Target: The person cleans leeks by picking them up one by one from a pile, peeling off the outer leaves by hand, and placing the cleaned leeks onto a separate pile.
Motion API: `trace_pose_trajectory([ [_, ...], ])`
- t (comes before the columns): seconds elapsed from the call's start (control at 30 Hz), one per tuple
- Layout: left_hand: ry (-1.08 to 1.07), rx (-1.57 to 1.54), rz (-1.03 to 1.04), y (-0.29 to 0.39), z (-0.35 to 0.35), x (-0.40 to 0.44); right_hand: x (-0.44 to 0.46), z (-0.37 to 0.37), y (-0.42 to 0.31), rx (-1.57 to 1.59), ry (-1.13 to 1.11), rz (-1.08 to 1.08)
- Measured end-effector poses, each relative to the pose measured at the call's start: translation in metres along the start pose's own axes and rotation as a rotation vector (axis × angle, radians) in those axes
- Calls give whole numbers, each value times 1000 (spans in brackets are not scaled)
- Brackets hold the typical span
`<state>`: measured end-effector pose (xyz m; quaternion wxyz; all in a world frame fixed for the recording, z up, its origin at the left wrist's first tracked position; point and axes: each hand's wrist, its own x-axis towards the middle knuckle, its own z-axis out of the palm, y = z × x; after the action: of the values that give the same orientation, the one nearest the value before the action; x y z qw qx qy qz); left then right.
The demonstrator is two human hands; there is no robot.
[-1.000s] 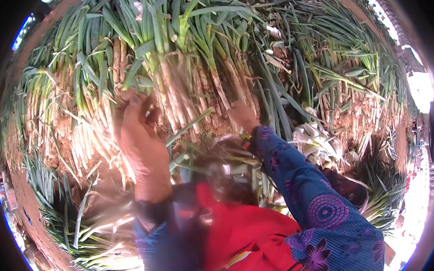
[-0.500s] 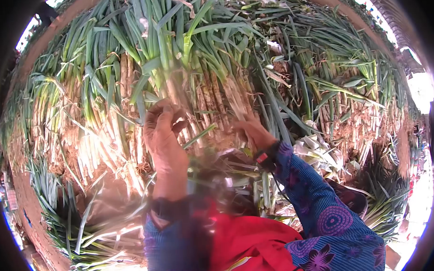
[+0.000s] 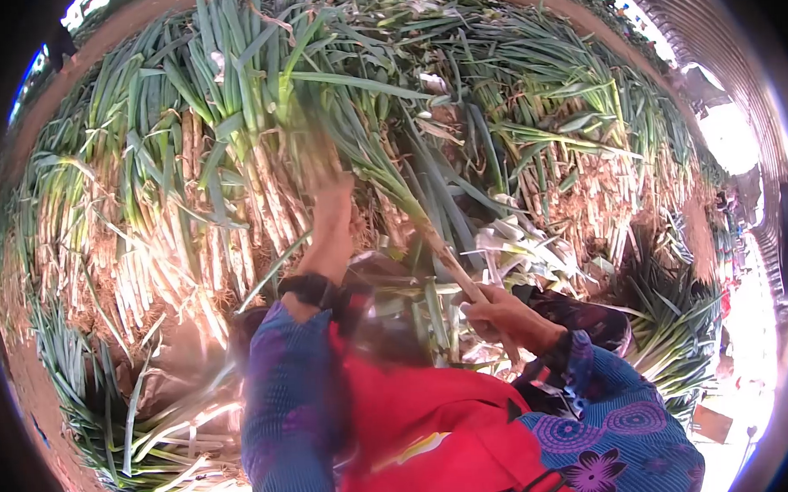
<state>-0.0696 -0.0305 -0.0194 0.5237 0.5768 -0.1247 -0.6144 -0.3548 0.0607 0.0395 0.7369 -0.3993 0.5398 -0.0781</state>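
Red cloth (image 3: 426,410) covers the worker's front at six o'clock, between two blue patterned sleeves (image 3: 287,406). At four o'clock from the middle of the scene, the right hand (image 3: 507,318) is closed around the pale lower stem of a single leek (image 3: 442,249), whose green top slants away toward eleven o'clock. The left hand (image 3: 332,209), well apart from the right, reaches in at ten o'clock, its fingers up against the stems of the standing bank of leeks (image 3: 266,194); blur there means I can't tell whether they grip any. That bank sweeps from nine o'clock over to twelve, green leaves uppermost and white stems below. Pale peelings (image 3: 537,251) lie at three o'clock, near the right hand. More leeks lie in a heap (image 3: 77,370) toward eight o'clock, and corrugated metal (image 3: 708,40) curves overhead at two.
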Motion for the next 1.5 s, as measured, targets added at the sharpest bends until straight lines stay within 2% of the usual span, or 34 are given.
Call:
trace_pose_trajectory([
  [0.1, 7, -21, -101, -19, 25, -4, -53, 10, 0, -48, 4, -22],
  [0.2, -206, -100, -86, -27, 33, -5, -87, 10, 19, -96, 16, -20],
  [0.23, -193, -117, -67, -34, 34, 0, -95, 12, 21, -126, 44, 12],
  [0.3, -237, -150, 23, -40, 40, 0, -97, 7, 41, -233, 71, -140],
  [0.37, -336, -236, 8, -39, 44, -4, -100, 4, 53, -327, 114, -248],
  [0.47, -400, -306, 51, -21, 52, -23, -88, -6, 60, -357, 167, -139],
  [0.5, -409, -292, 98, -13, 56, -33, -77, -9, 63, -521, 245, -139],
  [0.6, -423, -414, 188, -4, 60, -29, -41, -17, 53, -698, 277, -109],
  [0.7, -431, -394, 191, 3, 54, -25, -7, -16, 31, -618, 263, -235],
  [0.8, -441, -359, 251, 4, 49, -18, 33, -21, 14, -484, 237, -562],
  [0.9, -386, -333, 312, 1, 48, -15, 60, -13, -17, -434, 300, -728],
  [1.0, -239, -258, 472, 2, 53, -24, 59, 15, -46, -790, 687, -1009],
  [1.03, -181, -226, 538, 2, 56, -28, 55, 25, -53, -820, 710, -1027],
  [1.13, -121, -166, 577, -3, 56, -29, 65, 32, -53, -964, 678, -1263],
  [1.17, -71, -112, 614, -5, 56, -23, 67, 32, -53, -1010, 681, -1221],
  [1.37, 94, -118, 469, 1, 63, -37, 77, 24, -53, -1209, 603, -1057],
  [1.47, 210, -33, 439, -14, 62, -16, 80, 24, -50, -1306, 541, -937],
  [1.5, 191, -72, 442, -13, 62, -19, 81, 26, -49, -1338, 542, -915],
])
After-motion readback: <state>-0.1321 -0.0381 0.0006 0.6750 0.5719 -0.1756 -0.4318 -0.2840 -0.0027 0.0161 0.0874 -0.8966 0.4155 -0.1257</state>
